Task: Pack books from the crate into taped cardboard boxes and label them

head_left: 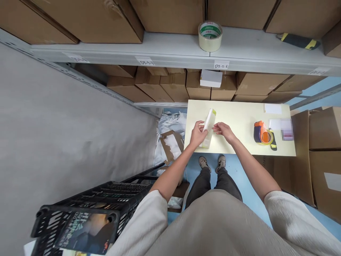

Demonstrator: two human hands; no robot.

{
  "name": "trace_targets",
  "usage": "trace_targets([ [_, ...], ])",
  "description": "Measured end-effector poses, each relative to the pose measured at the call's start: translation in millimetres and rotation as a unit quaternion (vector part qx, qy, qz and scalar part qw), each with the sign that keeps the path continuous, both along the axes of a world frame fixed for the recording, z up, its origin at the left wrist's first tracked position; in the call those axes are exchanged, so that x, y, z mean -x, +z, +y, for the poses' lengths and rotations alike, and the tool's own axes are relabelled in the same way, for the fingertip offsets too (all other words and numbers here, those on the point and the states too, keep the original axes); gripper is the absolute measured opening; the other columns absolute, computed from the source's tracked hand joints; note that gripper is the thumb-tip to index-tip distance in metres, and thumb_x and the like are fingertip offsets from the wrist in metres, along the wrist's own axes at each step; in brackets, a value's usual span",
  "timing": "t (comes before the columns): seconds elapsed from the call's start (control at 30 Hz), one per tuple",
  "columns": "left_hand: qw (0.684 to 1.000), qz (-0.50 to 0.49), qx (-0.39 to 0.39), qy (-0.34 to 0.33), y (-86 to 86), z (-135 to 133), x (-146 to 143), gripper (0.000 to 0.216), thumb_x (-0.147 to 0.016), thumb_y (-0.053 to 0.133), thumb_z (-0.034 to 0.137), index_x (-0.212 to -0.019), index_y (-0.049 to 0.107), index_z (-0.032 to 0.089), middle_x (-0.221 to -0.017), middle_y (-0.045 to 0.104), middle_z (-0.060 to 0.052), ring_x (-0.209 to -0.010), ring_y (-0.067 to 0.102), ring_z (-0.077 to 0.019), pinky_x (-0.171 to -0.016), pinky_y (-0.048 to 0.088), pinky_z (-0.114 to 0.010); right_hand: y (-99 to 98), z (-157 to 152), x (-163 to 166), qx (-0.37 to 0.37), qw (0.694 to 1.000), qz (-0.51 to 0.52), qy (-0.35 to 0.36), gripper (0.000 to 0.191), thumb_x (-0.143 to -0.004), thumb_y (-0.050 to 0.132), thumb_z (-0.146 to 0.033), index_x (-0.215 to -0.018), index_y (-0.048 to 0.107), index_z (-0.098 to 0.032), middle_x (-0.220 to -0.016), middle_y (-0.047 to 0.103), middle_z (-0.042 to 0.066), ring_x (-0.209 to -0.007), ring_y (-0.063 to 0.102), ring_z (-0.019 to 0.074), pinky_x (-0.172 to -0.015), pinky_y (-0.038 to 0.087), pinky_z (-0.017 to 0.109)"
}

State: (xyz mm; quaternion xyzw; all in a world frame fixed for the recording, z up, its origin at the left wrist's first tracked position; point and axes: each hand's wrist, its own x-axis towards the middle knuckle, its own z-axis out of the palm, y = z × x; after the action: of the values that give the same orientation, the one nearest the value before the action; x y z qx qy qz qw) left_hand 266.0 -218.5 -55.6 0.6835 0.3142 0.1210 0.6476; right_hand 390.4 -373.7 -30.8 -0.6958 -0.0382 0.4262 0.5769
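Observation:
A long, narrow white box (209, 122) with yellow-green ends stands tilted over the left part of the pale table (237, 117). My left hand (198, 135) grips its left side, fingers behind and thumb in front. On the other side, my right hand (225, 131) has its fingers stretched toward the box, at or very near its edge; whether they touch I cannot tell. Farther right on the table lie an orange and purple tape dispenser (259, 132) with a yellowish tape roll and a black-and-yellow utility knife (273, 145).
White papers (273, 108) lie at the table's right end. Above, a grey shelf (173, 42) bears cartons, a clear tape roll (210, 41) and another knife (299, 41). Cartons (325, 131) stand right; a black crate (106, 202) and crumpled white wrapping (172, 122) are left.

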Motion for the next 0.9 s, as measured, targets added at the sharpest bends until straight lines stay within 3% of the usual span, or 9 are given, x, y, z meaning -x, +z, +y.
trace_targets([
  [0.17,0.997,0.017,0.011,0.075,-21.4,55.2,27.5,0.044,-0.074,0.068,0.010,-0.117,0.065,0.020,-0.099,0.080,-0.005,-0.095,0.079,-0.0221,-0.088,0.062,-0.032,-37.6,8.8,16.9,0.115,0.993,-0.030,0.007,0.019,-0.089,0.071,-0.037,-0.101,0.067,-0.023,-0.098,0.077,0.005,-0.092,0.072,0.0207,-0.083,0.056,0.034],
  [0.37,0.984,0.114,0.019,0.137,-59.4,84.8,47.5,0.043,-0.073,0.064,0.011,-0.115,0.067,0.020,-0.094,0.080,-0.005,-0.087,0.078,-0.0236,-0.081,0.062,-0.033,-65.5,13.9,31.7,0.146,0.988,-0.052,0.014,0.031,-0.083,0.068,-0.037,-0.111,0.064,-0.024,-0.094,0.075,0.003,-0.089,0.071,0.0235,-0.084,0.057,0.039],
  [0.57,0.975,0.196,0.014,0.103,-74.0,67.4,37.9,0.039,-0.075,0.063,0.006,-0.111,0.069,0.021,-0.096,0.078,-0.004,-0.091,0.077,-0.0242,-0.084,0.060,-0.033,-74.7,10.2,28.6,0.189,0.974,-0.125,0.010,0.042,-0.081,0.063,-0.043,-0.120,0.062,-0.026,-0.100,0.076,0.004,-0.092,0.071,0.0258,-0.090,0.057,0.043],
  [0.77,0.974,0.204,-0.091,0.021,-67.1,39.7,7.7,0.031,-0.083,0.067,0.012,-0.111,0.072,0.023,-0.110,0.075,-0.006,-0.108,0.074,-0.0244,-0.100,0.056,-0.034,-76.2,-16.9,9.5,0.232,0.960,-0.154,-0.039,0.048,-0.079,0.062,-0.045,-0.123,0.062,-0.025,-0.106,0.076,0.006,-0.096,0.071,0.0264,-0.094,0.056,0.043],
  [0.9,0.965,0.231,-0.119,-0.033,-63.0,25.3,-16.9,0.024,-0.086,0.069,0.019,-0.109,0.075,0.023,-0.104,0.076,-0.007,-0.110,0.073,-0.0265,-0.099,0.055,-0.034,-75.3,-38.5,-5.7,0.237,0.956,-0.157,-0.070,0.048,-0.078,0.063,-0.045,-0.121,0.062,-0.025,-0.104,0.074,0.006,-0.094,0.069,0.0261,-0.095,0.055,0.043],
])
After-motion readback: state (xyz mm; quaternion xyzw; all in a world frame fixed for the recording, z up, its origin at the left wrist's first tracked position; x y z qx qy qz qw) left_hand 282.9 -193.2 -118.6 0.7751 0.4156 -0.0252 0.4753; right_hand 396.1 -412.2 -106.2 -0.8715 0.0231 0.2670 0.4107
